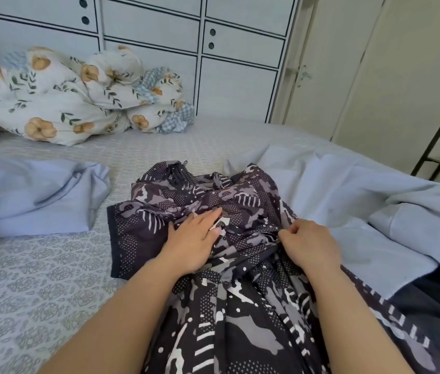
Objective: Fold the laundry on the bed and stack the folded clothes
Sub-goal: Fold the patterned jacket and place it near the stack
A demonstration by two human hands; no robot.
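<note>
Garment: dark patterned garment (213, 238), grey-white camo and dot print, lies bunched on the bed (38, 279) in front of the person
Left hand: left hand (194, 238) flat on garment, palm down, fingers together
Right hand: right hand (310, 244) curled, fingertips pinching a fabric fold
Left of garment: pale blue cloth (30, 195), crumpled
Right of garment: light blue sheet (348, 190), spread
Far back: floral duvet (65, 98), heaped by the wardrobe (235, 49)

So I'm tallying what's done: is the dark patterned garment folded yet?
Not folded. The dark patterned garment lies bunched and creased, left hand flat on it, right hand pinching a fold.
</note>
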